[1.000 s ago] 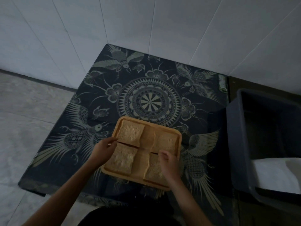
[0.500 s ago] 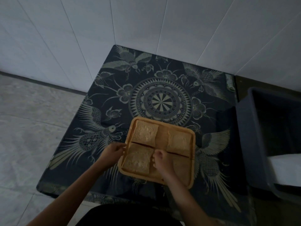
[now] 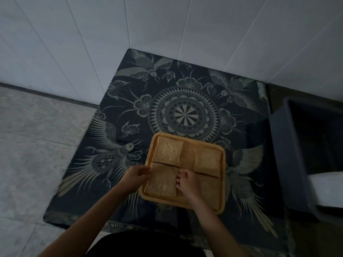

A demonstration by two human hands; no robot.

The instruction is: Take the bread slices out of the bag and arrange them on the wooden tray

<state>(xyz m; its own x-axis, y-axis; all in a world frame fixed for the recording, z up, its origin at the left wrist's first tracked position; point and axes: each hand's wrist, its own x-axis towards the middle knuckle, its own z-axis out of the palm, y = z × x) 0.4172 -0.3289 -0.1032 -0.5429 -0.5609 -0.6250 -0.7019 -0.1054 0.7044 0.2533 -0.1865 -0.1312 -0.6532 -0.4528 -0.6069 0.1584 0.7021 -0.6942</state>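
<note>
The wooden tray [image 3: 187,154] lies on the near half of the dark patterned table. Four bread slices lie flat on it: far-left slice [image 3: 168,153], far-right slice [image 3: 207,160], near-left slice [image 3: 161,182], and near-right slice [image 3: 211,190], which my right wrist partly covers. My left hand [image 3: 136,174] is curled at the tray's left rim, fingertips at the near-left slice's corner. My right hand [image 3: 185,182] rests between the two near slices, its fingertips against the near-left slice's right edge. No bag is in view.
The table top [image 3: 185,115] carries a bird and mandala pattern and stands in a corner of white tiled walls. A dark grey bin [image 3: 284,145] stands close on the right, with something white [image 3: 326,188] inside. Pale floor lies to the left.
My right hand has slid left from the near-right slice to the near-left slice's right edge. My left hand stays at the tray's left rim. The view has shifted.
</note>
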